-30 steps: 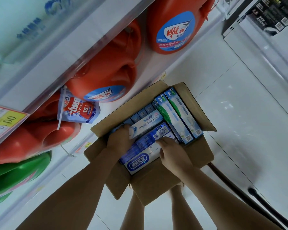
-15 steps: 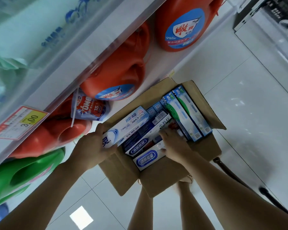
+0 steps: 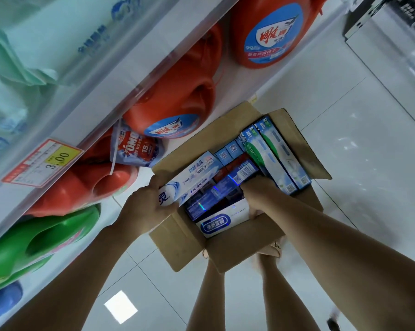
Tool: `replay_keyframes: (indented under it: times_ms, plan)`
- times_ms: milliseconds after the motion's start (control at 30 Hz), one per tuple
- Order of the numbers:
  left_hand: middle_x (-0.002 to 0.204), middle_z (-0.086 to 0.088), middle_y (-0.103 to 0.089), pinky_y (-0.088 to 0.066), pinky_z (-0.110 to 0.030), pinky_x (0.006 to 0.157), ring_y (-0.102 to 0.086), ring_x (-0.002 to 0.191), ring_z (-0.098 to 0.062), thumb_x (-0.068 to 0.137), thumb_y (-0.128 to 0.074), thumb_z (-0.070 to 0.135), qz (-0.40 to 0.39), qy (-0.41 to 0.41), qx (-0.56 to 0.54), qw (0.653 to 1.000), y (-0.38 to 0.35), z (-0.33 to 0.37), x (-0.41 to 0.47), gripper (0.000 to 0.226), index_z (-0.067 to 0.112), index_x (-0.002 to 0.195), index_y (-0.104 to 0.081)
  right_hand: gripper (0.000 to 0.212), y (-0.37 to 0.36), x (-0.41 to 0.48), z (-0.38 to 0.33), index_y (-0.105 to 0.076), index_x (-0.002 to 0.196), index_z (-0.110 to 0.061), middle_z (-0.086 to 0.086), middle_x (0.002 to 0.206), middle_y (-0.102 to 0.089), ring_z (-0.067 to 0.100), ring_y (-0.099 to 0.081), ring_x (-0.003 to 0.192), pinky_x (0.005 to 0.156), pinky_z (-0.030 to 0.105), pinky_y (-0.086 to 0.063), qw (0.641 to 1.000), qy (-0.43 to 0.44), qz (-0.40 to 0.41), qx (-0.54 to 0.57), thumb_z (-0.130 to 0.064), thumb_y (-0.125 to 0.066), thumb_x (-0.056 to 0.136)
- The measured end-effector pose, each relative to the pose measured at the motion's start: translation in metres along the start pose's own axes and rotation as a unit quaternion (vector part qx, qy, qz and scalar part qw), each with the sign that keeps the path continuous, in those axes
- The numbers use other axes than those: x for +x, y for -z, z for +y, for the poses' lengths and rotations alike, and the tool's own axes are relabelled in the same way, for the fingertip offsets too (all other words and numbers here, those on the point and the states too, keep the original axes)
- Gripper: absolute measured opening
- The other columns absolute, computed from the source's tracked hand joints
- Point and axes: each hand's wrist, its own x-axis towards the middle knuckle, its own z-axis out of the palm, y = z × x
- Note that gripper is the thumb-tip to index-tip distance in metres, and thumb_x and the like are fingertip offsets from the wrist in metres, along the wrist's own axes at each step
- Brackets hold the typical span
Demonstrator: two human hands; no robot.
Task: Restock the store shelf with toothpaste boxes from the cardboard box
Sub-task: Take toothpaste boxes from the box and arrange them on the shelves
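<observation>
An open cardboard box [image 3: 185, 244] sits on the floor below me, packed with several toothpaste boxes. My left hand [image 3: 144, 201] grips the near end of a white-and-blue toothpaste box [image 3: 197, 174], raised above the carton's left edge. My right hand [image 3: 259, 194] reaches into the carton and its curled fingers hold a dark blue toothpaste box [image 3: 228, 185] lying among the others. A white box with a blue oval label [image 3: 222, 222] lies at the near side. Two green-and-blue boxes [image 3: 273, 154] stand along the right wall.
The store shelf edge [image 3: 120, 75] runs diagonally at left with a price tag [image 3: 44, 163]. Red detergent jugs [image 3: 177, 99], a green jug [image 3: 34, 244] and a refill pouch [image 3: 134, 146] fill the shelf below it. White tiled floor [image 3: 357, 139] spreads right. My legs stand below the carton.
My left hand has lifted the white-and-blue box out of the carton toward the left. My right hand shifted deeper among the dark blue boxes. The view tilted slightly upward.
</observation>
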Motion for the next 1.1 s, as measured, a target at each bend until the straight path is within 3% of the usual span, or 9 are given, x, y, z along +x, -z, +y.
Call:
replay_keyframes:
  times_ms: [133,233,333,433,567,700,833,967,1100]
  plan:
    - [0.094,0.014,-0.064,-0.050,-0.023,0.074,-0.064,0.080,-0.007,0.076,-0.076,0.035,-0.044,0.045,-0.122,0.991,0.006,0.012,-0.004,0.037,0.030,0.102,-0.050,0.066,0.006,-0.035,0.012,-0.051,0.126,-0.008,0.008,0.117,-0.062,0.025,-0.062,0.100,0.081,0.033,-0.052,0.990,0.032,-0.007,0.135,-0.035,-0.079,0.073]
    - [0.082,0.012,-0.068,-0.050,-0.019,0.062,-0.067,0.070,-0.006,0.075,-0.080,0.027,-0.077,0.083,-0.220,0.969,0.018,0.026,-0.014,0.026,0.026,0.084,-0.055,0.065,0.001,-0.070,0.023,-0.053,0.126,-0.011,0.007,0.120,-0.061,0.022,-0.059,0.104,0.082,0.030,-0.049,0.971,0.026,0.052,0.232,-0.026,-0.081,0.070]
    - [0.070,0.005,-0.072,-0.050,-0.022,0.055,-0.070,0.062,-0.013,0.069,-0.082,0.031,-0.091,0.126,-0.301,0.941,0.033,0.039,-0.030,0.029,0.021,0.081,-0.058,0.065,0.001,-0.111,0.039,-0.053,0.127,-0.016,0.005,0.123,-0.060,0.020,-0.056,0.107,0.076,0.022,-0.041,0.947,0.020,0.109,0.301,-0.022,-0.082,0.069]
    - [0.078,-0.001,-0.075,-0.053,-0.028,0.061,-0.072,0.070,-0.020,0.056,-0.077,0.052,-0.072,0.137,-0.333,0.930,0.054,0.055,-0.051,0.053,0.019,0.094,-0.062,0.058,0.007,-0.159,0.061,-0.056,0.121,-0.021,0.002,0.117,-0.063,0.012,-0.055,0.090,0.061,0.013,-0.038,0.910,0.034,0.151,0.384,-0.021,-0.081,0.069]
    - [0.094,-0.009,-0.074,-0.055,-0.032,0.064,-0.072,0.079,-0.024,0.069,-0.075,0.044,-0.070,0.121,-0.426,0.894,0.086,0.083,-0.089,0.051,0.019,0.111,-0.062,0.051,0.031,-0.236,0.089,-0.061,0.102,-0.020,0.000,0.097,-0.069,0.008,-0.065,0.079,0.056,0.013,-0.044,0.818,0.027,0.205,0.536,-0.032,-0.081,0.057]
    - [0.097,-0.010,-0.073,-0.054,-0.034,0.063,-0.071,0.078,-0.025,0.055,-0.086,0.024,-0.092,0.095,-0.483,0.866,0.123,0.117,-0.133,0.074,0.017,0.122,-0.054,0.059,0.070,-0.321,0.102,-0.057,0.095,-0.006,0.004,0.079,-0.064,-0.002,-0.063,0.056,0.044,0.011,-0.042,0.665,0.086,0.239,0.702,-0.028,-0.078,0.045]
    - [0.095,-0.004,-0.074,-0.055,-0.031,0.062,-0.070,0.076,-0.021,0.076,-0.071,-0.002,-0.069,0.068,-0.519,0.849,0.162,0.147,-0.182,0.057,0.019,0.125,-0.052,0.039,0.101,-0.391,0.118,-0.050,0.087,-0.012,0.010,0.087,-0.068,0.022,-0.070,0.077,0.055,0.032,-0.056,0.576,0.155,0.252,0.762,-0.010,-0.076,0.057]
    - [0.106,-0.003,-0.071,-0.053,-0.031,0.065,-0.069,0.086,-0.021,0.075,-0.072,0.008,-0.061,0.025,-0.509,0.858,0.203,0.170,-0.236,0.058,0.026,0.127,-0.053,0.015,0.121,-0.445,0.130,-0.060,0.077,-0.020,-0.004,0.069,-0.070,0.013,-0.070,0.063,0.048,0.028,-0.056,0.495,0.166,0.313,0.794,-0.004,-0.060,0.075]
    - [0.106,-0.001,-0.071,-0.050,-0.024,0.063,-0.069,0.086,-0.017,0.062,-0.076,0.029,-0.002,-0.028,-0.471,0.882,0.247,0.194,-0.302,0.056,0.033,0.116,-0.061,0.045,0.140,-0.495,0.131,-0.070,0.064,-0.025,-0.008,0.059,-0.067,0.008,-0.067,0.054,0.041,0.020,-0.051,0.416,0.189,0.326,0.828,-0.006,-0.042,0.094]
